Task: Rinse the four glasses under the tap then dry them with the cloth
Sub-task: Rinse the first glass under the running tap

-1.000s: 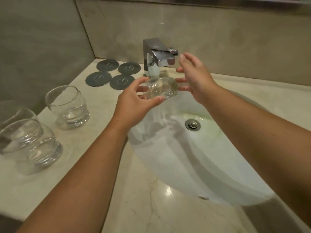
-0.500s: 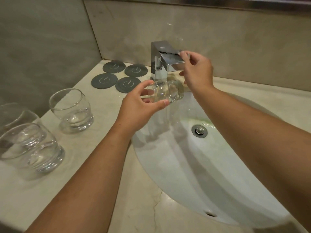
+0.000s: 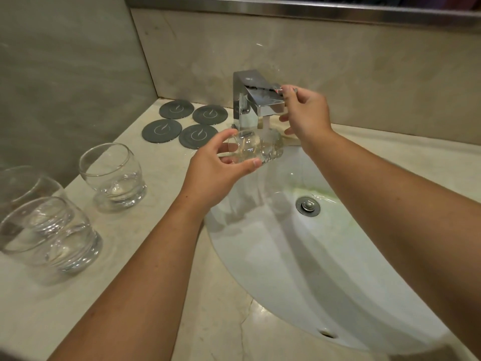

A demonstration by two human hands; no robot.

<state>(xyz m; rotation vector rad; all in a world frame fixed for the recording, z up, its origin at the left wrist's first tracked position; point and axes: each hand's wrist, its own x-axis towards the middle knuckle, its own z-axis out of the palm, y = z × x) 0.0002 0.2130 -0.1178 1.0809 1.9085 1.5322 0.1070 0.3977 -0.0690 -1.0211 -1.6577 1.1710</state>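
Right hand (image 3: 305, 112) to tap (image 3: 256, 100) (left (image 3: 216, 168): glass (image 3: 260, 148))

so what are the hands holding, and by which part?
Left hand: glass, gripped round its side. Right hand: tap lever, pinched at its end.

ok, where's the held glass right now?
Head view, centre: the glass lies sideways in the left hand, directly under the tap, over the back of the sink.
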